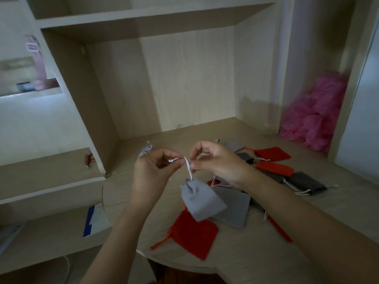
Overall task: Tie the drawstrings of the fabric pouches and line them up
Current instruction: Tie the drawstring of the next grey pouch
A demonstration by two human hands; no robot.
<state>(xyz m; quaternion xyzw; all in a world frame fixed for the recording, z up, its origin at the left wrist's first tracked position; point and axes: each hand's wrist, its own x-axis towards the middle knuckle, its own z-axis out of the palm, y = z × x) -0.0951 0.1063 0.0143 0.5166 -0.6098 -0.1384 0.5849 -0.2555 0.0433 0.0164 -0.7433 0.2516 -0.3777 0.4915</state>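
A small light grey pouch (202, 200) hangs in the air above the desk by its white drawstring (188, 168). My left hand (152, 173) pinches one end of the string, and my right hand (213, 160) pinches the string just beside it. Under the hanging pouch lie a red pouch (193, 235) and a flat grey pouch (233, 208). More red pouches (271, 153) and dark grey pouches (307, 182) lie scattered to the right. Another grey pouch (144, 150) peeks out behind my left hand.
The wooden desk (256, 253) has a curved front edge and sits inside a shelving unit with side walls. Pink plastic bags (315, 117) are piled at the back right. A blue and white paper (94, 220) lies on the lower ledge to the left.
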